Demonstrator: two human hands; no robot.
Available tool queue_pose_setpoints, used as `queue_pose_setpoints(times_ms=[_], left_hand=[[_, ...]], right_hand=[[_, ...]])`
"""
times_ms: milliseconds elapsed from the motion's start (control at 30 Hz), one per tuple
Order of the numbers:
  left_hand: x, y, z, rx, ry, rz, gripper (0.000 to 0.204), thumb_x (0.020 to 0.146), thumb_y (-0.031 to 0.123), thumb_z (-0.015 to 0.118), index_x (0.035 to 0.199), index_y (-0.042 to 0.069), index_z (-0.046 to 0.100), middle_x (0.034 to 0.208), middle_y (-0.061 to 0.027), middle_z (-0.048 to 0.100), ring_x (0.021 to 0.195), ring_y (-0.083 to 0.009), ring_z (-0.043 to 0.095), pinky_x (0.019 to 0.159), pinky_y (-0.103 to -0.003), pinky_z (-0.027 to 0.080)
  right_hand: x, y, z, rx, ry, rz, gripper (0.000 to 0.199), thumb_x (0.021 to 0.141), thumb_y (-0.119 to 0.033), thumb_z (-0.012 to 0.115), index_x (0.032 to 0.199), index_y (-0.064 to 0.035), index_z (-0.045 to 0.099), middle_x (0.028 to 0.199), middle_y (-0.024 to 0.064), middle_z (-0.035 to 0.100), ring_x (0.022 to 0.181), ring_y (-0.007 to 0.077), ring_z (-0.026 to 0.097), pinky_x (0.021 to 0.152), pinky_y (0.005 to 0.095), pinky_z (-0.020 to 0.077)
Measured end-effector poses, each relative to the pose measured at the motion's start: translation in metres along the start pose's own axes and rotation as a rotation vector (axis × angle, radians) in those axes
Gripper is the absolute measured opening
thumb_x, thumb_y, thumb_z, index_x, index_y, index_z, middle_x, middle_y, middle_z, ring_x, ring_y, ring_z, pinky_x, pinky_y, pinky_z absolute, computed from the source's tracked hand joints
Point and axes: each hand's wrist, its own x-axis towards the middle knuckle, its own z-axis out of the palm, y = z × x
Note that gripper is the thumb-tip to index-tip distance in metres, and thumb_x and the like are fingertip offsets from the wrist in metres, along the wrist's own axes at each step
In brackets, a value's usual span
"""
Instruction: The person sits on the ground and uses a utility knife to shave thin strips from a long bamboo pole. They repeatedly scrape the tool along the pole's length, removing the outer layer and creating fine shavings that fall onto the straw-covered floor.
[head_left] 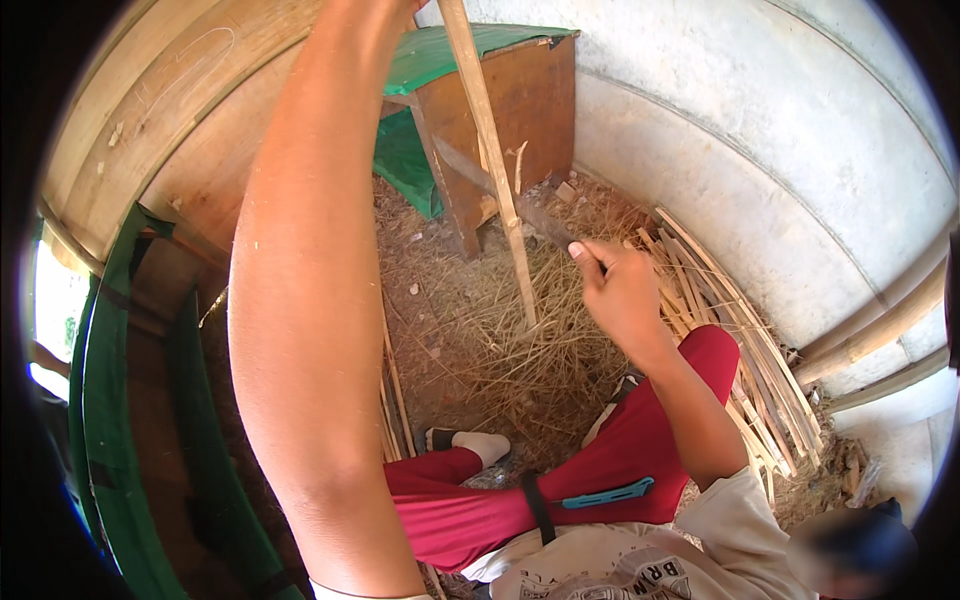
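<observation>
My right hand (625,295) is closed around the handle end of a long-bladed knife (548,226). The blade slants up and left and crosses a long wooden strip (490,130) near its lower part; whether it cuts into the strip cannot be told. The strip stands tilted, its lower end at the straw-like shavings (510,350) on the ground. My left arm stretches up to the top edge beside the strip's upper part. Only the base of my left hand (400,6) shows there, with its fingers out of sight.
A pile of split strips (750,360) lies right of my bent leg along the pale curved wall (760,150). Ahead stands a brown wooden box (510,100) with a green cover (470,45). Green-edged shelving (105,400) lines the left. A blue flat object (605,494) rests on my thigh.
</observation>
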Motion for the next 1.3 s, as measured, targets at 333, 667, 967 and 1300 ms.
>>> queue_pose_setpoints(times_ms=[333, 667, 967, 1300], left_hand=[[-0.002, 0.002, -0.004, -0.009, -0.007, -0.013, 0.025, 0.092, 0.003, 0.053, 0.071, 0.013, 0.044, 0.059, 0.0064, 0.033, 0.047, -0.0058, 0.029, 0.041, -0.025, 0.022], [-0.007, 0.005, 0.003, -0.031, -0.024, 0.018, 0.023, 0.092, 0.002, 0.052, 0.073, 0.012, 0.044, 0.059, 0.0064, 0.033, 0.047, -0.0058, 0.029, 0.041, -0.025, 0.023], [-0.003, -0.002, -0.007, 0.018, -0.088, 0.110, 0.021, 0.095, 0.008, 0.049, 0.077, 0.014, 0.041, 0.059, 0.0070, 0.029, 0.046, -0.0063, 0.026, 0.041, -0.024, 0.020], [-0.008, 0.000, -0.023, -0.022, -0.110, 0.074, 0.021, 0.099, 0.012, 0.047, 0.079, 0.013, 0.045, 0.059, 0.0069, 0.032, 0.046, -0.0060, 0.028, 0.040, -0.025, 0.022]], right_hand=[[0.005, 0.011, 0.008, -0.031, 0.117, -0.201, 0.018, 0.097, -0.019, 0.065, 0.091, -0.0031, 0.071, 0.055, 0.0137, 0.057, 0.039, 0.0263, 0.049, 0.042, 0.0373, 0.0360], [0.032, -0.056, -0.009, 0.048, 0.223, -0.293, 0.029, 0.102, -0.019, 0.054, 0.086, 0.0021, 0.066, 0.056, 0.0195, 0.058, 0.043, 0.0310, 0.055, 0.046, 0.0388, 0.0426], [0.024, -0.068, 0.006, 0.200, 0.276, -0.224, 0.024, 0.101, -0.015, 0.055, 0.085, 0.0023, 0.062, 0.056, 0.0190, 0.056, 0.045, 0.0320, 0.058, 0.047, 0.0420, 0.0431], [-0.035, 0.091, 0.093, -0.138, -0.160, -0.010, 0.022, 0.099, -0.020, 0.058, 0.094, 0.0003, 0.063, 0.060, 0.0243, 0.060, 0.058, 0.0440, 0.063, 0.054, 0.0533, 0.0493]])
